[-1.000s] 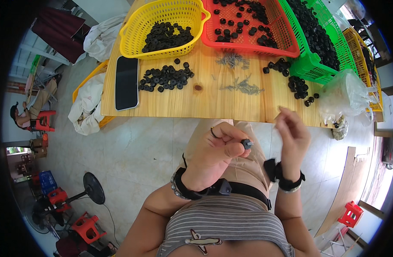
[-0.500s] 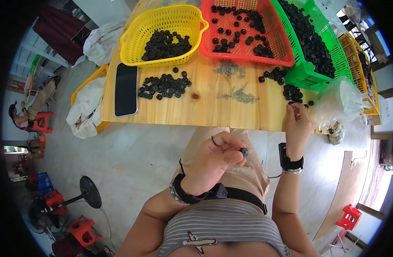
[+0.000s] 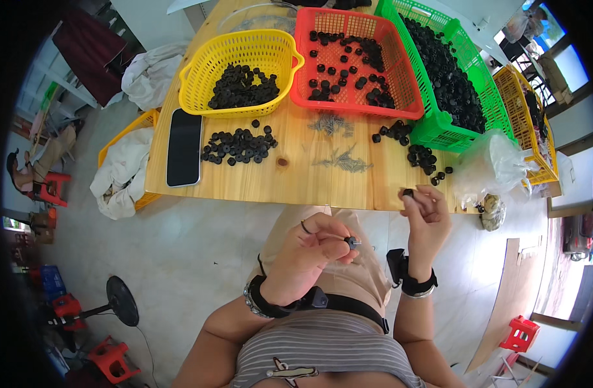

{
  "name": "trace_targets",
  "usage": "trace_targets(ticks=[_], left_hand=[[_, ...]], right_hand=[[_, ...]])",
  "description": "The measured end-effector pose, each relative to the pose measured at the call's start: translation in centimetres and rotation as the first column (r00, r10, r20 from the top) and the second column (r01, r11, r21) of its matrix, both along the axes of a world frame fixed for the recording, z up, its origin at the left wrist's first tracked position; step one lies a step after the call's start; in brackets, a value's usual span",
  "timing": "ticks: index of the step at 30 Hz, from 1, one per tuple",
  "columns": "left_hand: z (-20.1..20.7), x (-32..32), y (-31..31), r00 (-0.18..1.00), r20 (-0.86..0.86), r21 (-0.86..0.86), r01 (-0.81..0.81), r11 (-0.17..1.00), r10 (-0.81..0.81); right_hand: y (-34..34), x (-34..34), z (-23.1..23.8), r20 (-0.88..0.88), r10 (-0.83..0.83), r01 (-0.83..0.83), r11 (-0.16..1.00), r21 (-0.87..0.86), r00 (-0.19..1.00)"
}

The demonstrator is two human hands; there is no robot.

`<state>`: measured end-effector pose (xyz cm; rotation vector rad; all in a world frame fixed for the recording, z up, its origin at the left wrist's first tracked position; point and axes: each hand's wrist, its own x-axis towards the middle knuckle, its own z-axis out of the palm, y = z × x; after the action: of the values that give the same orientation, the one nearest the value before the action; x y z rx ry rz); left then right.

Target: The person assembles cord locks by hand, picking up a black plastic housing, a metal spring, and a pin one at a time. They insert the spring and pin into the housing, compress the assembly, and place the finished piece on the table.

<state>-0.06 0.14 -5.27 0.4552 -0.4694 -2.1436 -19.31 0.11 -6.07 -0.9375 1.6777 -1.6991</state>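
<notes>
Over my lap, my left hand (image 3: pixel 303 258) pinches a small black round disc (image 3: pixel 351 243) with a thin metal pin sticking out of it. My right hand (image 3: pixel 429 216), near the table's front edge, grips a small black round cap (image 3: pixel 408 193) between thumb and fingers. Just beyond that hand lie several loose black caps (image 3: pixel 421 157). Two small heaps of thin metal pins (image 3: pixel 343 160) rest mid-table. To their left, black discs with centre holes (image 3: pixel 238 146) are spread out.
Along the back of the wooden table (image 3: pixel 258 187) stand a yellow basket (image 3: pixel 192 90), a red basket (image 3: pixel 409 103) and a green crate (image 3: pixel 439 129), all holding black parts. A phone (image 3: pixel 184 149) lies left. A clear plastic bag (image 3: pixel 490 168) sits at the right corner.
My right hand has come back from the loose caps toward me and left, now with a black cap in its fingers. The left hand keeps its disc and pin; the view has shifted slightly.
</notes>
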Motion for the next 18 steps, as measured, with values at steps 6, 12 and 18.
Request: trace_targets(ticks=[6,12,18], left_hand=[[0.2,0.2,0.3,0.999,0.006,-0.03,-0.033,0.999,0.034],[0.8,0.7,0.5,0.997,0.025,-0.026,-0.068,0.997,0.069],[1.3,0.9,0.9,0.992,0.078,-0.068,-0.094,0.993,0.099]], right_hand=[[1.3,1.6,1.6,0.098,0.239,-0.245,0.969,0.044,0.966],[1.9,2.3,2.6,0.22,0.445,-0.441,0.895,-0.071,0.868],[2.5,2.6,2.9,0.304,0.621,-0.601,0.781,-0.169,0.722]])
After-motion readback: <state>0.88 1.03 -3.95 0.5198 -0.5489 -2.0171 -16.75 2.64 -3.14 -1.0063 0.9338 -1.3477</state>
